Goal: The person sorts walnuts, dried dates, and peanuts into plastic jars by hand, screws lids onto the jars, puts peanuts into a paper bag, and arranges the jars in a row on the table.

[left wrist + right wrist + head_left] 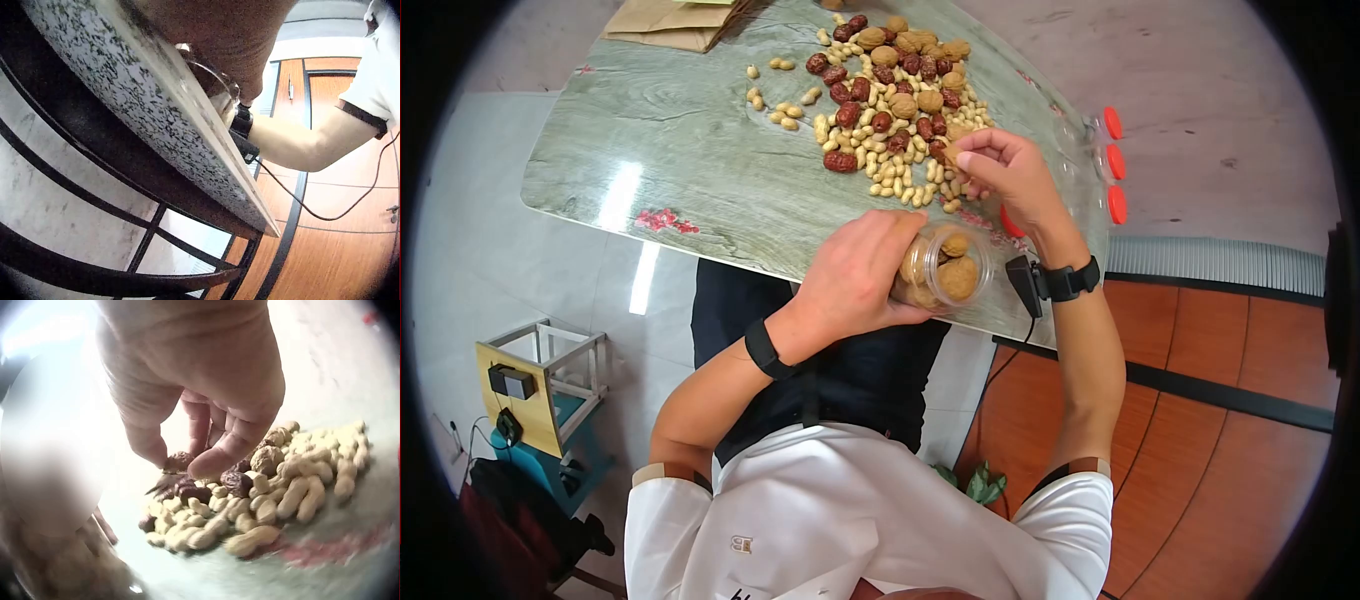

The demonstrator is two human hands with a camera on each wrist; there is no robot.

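My left hand point(855, 262) grips a clear jar point(988, 262) at the table's near edge, its open mouth tilted to the right. Several walnuts point(957, 279) lie inside it. At the right side of a large pile, my right hand point(1005, 175) reaches down with thumb and fingers together. In the right wrist view its fingertips pinch a brown, wrinkled walnut point(179, 461), partly hidden by the fingers. Around them lie peanuts point(247, 539) and dark red dates point(236, 483). The left wrist view mostly shows the table's underside, with the jar partly hidden.
More walnuts point(915, 42), dates point(840, 161) and peanuts point(890, 188) spread over the grey-green table point(700, 140). Red-lidded jars point(1116, 204) stand along its right edge. A brown paper bag point(662, 24) lies at the far left. A cable point(1000, 372) hangs from the right wrist.
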